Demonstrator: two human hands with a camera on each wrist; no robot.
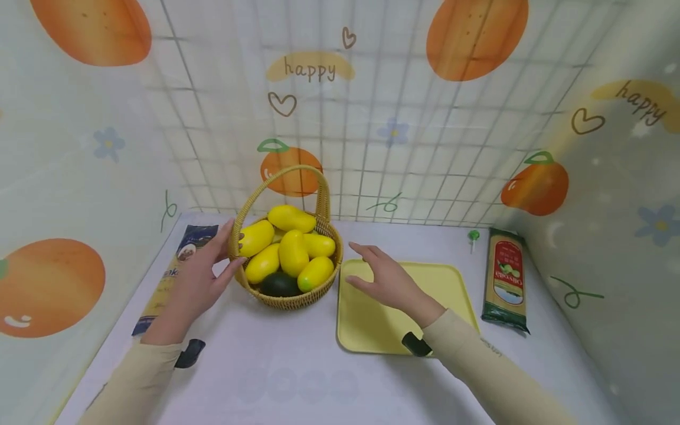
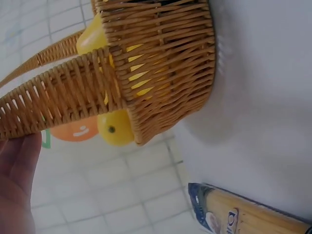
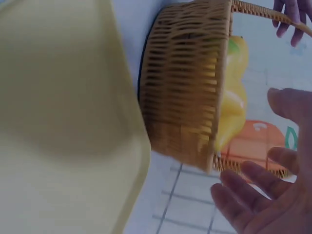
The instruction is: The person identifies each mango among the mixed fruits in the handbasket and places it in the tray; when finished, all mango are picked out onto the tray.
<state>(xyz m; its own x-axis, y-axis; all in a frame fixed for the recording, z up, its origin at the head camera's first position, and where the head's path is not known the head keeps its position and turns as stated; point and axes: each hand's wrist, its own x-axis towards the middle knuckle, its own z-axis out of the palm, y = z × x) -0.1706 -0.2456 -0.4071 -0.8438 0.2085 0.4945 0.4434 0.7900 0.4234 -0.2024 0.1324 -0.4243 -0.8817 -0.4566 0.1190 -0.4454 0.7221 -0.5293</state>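
Note:
A wicker basket (image 1: 294, 302) with a tall arched handle stands on the table, filled with several yellow mangoes (image 1: 293, 252) and one dark green avocado (image 1: 280, 285). My left hand (image 1: 199, 283) grips the left side of the basket's handle; its fingertips show past the handle in the right wrist view. In the left wrist view, fingers (image 2: 24, 161) lie behind the woven handle. To the basket's right, my right hand (image 1: 390, 280) hovers over the yellow tray (image 1: 366, 330), thumb and fingers spread, holding nothing. Its fingers (image 3: 243, 190) point toward the basket rim without visible contact.
A blue-and-yellow pasta packet (image 1: 164, 289) lies at the left, partly behind my left hand. On the right are a green-and-red packet (image 1: 507, 277) and a small green lollipop (image 1: 473, 237). A printed curtain over a wire grid (image 1: 372, 118) stands behind the table.

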